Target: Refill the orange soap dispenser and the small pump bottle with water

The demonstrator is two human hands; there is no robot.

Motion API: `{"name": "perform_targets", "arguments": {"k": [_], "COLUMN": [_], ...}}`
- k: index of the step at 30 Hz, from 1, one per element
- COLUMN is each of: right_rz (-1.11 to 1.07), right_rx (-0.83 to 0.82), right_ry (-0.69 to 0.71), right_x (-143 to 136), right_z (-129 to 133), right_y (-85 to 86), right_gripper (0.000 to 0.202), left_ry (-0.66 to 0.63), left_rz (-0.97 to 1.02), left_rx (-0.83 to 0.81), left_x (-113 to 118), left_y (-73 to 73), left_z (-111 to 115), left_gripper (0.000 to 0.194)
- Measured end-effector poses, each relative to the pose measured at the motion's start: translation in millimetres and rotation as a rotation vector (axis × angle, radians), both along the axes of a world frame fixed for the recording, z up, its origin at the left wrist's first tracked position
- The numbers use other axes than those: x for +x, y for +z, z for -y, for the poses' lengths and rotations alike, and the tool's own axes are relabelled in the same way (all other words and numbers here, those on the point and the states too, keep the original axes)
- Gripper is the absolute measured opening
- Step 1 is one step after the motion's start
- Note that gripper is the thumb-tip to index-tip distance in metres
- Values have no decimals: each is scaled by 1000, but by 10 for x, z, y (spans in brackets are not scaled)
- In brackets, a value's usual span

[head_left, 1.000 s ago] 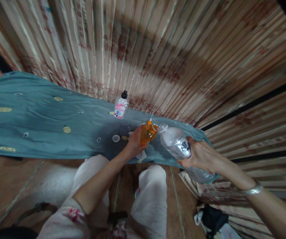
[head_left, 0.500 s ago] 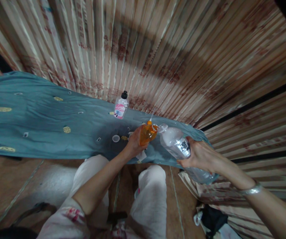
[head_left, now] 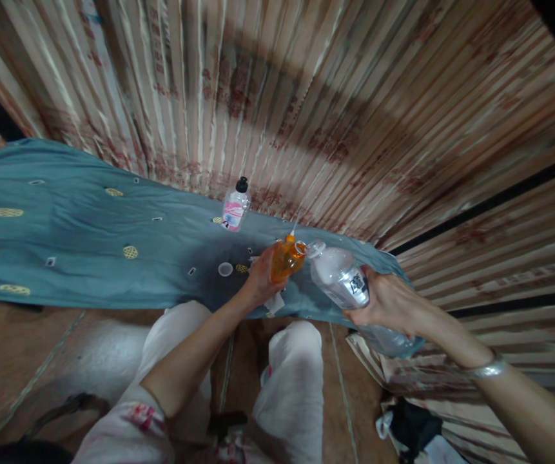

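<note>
My left hand [head_left: 260, 281] is wrapped round an orange see-through bottle [head_left: 287, 261], tilted with its open mouth to the right. In my right hand [head_left: 383, 303] is a large clear bottle [head_left: 338, 270] with a silver label, tipped so that its neck meets the orange bottle's mouth. Whether liquid flows between them cannot be made out. Just behind the orange bottle shows an orange cap with a pale nozzle [head_left: 290, 238]. A small white round cap [head_left: 225, 269] lies left of my left hand.
A clear bottle with a black cap and pink label [head_left: 234, 211] is on the blue-green cloth [head_left: 78, 225] farther back. A pleated curtain [head_left: 258, 96] hangs behind. Something white is under my left wrist. Dark and white items [head_left: 415, 425] lie low on the right.
</note>
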State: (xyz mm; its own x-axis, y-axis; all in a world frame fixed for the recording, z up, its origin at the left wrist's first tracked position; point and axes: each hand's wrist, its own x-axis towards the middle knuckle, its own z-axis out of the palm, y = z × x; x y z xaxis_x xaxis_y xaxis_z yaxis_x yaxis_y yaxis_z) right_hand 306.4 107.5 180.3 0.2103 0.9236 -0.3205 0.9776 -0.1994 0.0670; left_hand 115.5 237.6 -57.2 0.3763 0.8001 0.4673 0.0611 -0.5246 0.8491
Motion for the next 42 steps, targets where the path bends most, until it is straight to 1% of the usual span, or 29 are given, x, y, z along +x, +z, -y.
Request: {"name": "perform_targets", "arguments": {"k": [4, 10, 15, 20, 25, 33, 42], "right_rz": [0, -13, -26, -23, -38, -29, -41], "right_rx": [11, -23, 11, 36, 39, 23, -10], "right_ry": [15, -13, 3, 14, 11, 9, -18], "right_x": [19, -14, -7, 22, 6, -19, -54], "right_z": [-7, -15, -16, -21, -20, -26, -29], "right_y": [-14, 18, 15, -5, 20, 37, 67], "right_gripper": [64, 65, 64, 60, 55, 55, 57], "left_ry": [-1, 0, 4, 15, -1, -10, -23], "left_rz": [16, 30, 9, -4, 14, 31, 29], "left_rx": [13, 20, 21, 12, 8, -32, -47], "left_x": [1, 6, 4, 11, 17, 13, 3], "left_y": [-9, -26, -35, -56, -45, -51, -26], "left_z": [5, 3, -5, -8, -7, -10, 3], "left_gripper": [89, 92, 89, 94, 92, 91, 91]}}
